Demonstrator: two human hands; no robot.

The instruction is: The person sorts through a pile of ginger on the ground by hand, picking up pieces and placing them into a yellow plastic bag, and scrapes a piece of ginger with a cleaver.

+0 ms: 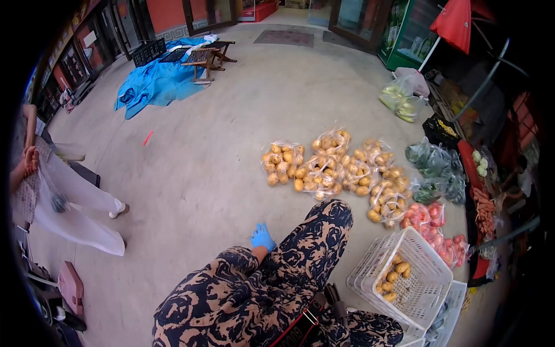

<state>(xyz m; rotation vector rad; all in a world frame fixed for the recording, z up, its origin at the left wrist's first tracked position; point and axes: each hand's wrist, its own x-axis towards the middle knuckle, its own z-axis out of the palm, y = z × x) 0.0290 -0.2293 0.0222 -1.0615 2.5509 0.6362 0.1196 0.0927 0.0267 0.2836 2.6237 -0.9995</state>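
Observation:
My left hand (262, 236), in a blue glove, hangs low beside my patterned trouser leg, over the concrete floor. Its fingers are apart and nothing is in them. My right hand does not show. In front of my knees, clear plastic bags of potatoes (324, 172) rest on the ground in a cluster. Bags of red produce (425, 220) lie right of them. A white plastic crate (358, 263) at my right side has several loose potatoes (396, 276) inside.
A person (69, 185) stands at the left edge. Bags of dark greens (433, 162) and pale vegetables (402, 98) sit at the right. Blue tarp (153, 81) with wooden stools (202, 58) lies at the back left. A green drinks cooler (399, 34) stands behind.

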